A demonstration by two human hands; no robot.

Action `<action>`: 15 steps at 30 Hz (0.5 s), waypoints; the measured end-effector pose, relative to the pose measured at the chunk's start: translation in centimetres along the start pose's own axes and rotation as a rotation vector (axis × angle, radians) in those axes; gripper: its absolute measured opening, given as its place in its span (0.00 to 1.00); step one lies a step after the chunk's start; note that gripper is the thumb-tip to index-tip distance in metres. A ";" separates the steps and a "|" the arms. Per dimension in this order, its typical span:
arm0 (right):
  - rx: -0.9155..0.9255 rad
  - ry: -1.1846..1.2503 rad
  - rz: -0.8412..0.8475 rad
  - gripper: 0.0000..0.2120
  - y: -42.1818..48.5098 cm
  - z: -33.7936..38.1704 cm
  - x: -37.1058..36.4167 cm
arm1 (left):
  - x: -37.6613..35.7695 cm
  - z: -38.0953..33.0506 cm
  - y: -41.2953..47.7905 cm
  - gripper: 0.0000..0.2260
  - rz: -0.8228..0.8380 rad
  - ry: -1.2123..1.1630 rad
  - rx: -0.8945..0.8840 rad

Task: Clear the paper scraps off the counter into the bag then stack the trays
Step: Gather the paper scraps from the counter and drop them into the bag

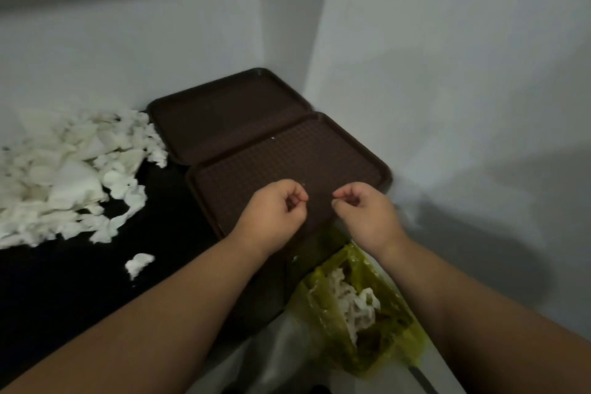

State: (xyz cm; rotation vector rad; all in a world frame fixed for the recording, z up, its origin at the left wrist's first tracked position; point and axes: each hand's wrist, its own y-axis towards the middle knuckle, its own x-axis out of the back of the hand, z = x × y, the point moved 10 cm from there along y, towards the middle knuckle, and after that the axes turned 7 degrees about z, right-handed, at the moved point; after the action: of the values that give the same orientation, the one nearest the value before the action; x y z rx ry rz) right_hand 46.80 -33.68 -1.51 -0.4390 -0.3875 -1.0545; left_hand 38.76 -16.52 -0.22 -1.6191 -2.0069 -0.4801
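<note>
Two dark brown trays lie side by side on the black counter (64, 291): the near tray (287, 153) and the far tray (224, 112) against the wall. A big heap of white paper scraps (64, 169) covers the counter's left side, and one loose scrap (139, 264) lies apart in front of it. A yellow-green bag (361, 307) hangs below the counter's right end with scraps inside. My left hand (275, 211) and my right hand (364, 214) hover over the near tray's front edge, both with fingers curled and nothing visibly held.
White walls close in behind and to the right of the trays. The counter ends at its front right corner, just above the bag. A few tiny white crumbs dot the near tray.
</note>
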 end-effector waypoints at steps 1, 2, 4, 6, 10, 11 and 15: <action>0.012 -0.003 0.024 0.03 0.1 1.0 -1.3 | 1.4 0.9 -0.7 0.05 -0.016 0.001 0.016; 0.025 -0.005 0.045 0.03 0.1 1.8 -2.7 | 2.7 1.8 -1.4 0.05 -0.027 0.000 0.035; 0.049 -0.014 0.083 0.04 0.1 3.5 -5.3 | 5.4 4.0 -3.0 0.06 -0.054 0.000 0.064; 0.066 -0.014 0.131 0.05 -0.1 5.0 -8.1 | 8.0 6.1 -4.8 0.07 -0.089 0.009 0.079; 0.063 -0.044 0.243 0.04 -0.4 7.4 -13.8 | 12.9 10.7 -8.5 0.09 -0.146 0.024 0.155; 0.060 -0.052 0.263 0.05 -0.5 8.1 -15.1 | 14.1 11.9 -9.5 0.09 -0.161 0.026 0.178; 0.052 -0.068 0.361 0.08 -1.2 10.4 -20.4 | 18.5 17.0 -13.5 0.09 -0.232 0.005 0.279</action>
State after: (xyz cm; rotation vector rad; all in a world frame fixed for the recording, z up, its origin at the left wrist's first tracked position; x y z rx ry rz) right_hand 35.68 -13.65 -2.79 -0.4788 -0.3785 -0.6795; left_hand 19.89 4.71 -2.43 -1.2252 -2.1594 -0.2707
